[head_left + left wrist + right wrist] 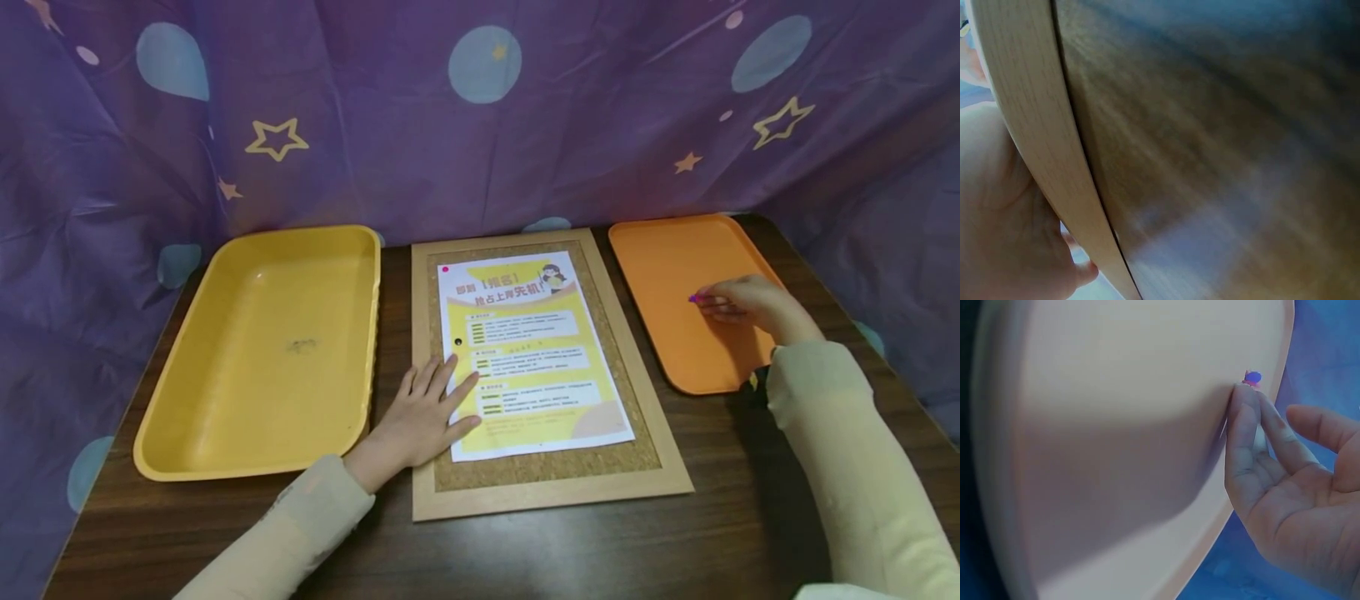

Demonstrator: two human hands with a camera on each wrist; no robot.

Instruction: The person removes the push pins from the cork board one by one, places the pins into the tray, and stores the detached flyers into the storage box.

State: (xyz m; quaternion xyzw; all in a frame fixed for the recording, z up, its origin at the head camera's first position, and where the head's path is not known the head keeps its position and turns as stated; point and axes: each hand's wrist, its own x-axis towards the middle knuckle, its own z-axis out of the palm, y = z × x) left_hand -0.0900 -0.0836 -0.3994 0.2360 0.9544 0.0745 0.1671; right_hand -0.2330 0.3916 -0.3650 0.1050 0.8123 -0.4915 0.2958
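My left hand (423, 412) lies with spread fingers across the left edge of a wood-framed cork board (540, 464), its fingertips on a yellow and white printed sheet (536, 342). A pink pushpin (445, 269) sits at the sheet's top left corner, and a black pushpin (458, 342) on its left side. Over the orange tray (667, 267), my right hand (746, 302) pinches a small purple pushpin (693, 298) between its fingertips. In the right wrist view the purple pushpin (1252, 377) shows some pink beside the fingertips; its point is hidden.
A deep yellow tray (247, 367) stands left of the board, with a dark mark on its floor. A purple curtain (390, 125) hangs behind the dark wooden table (540, 554). Something small and dark (757, 383) shows beside the right sleeve.
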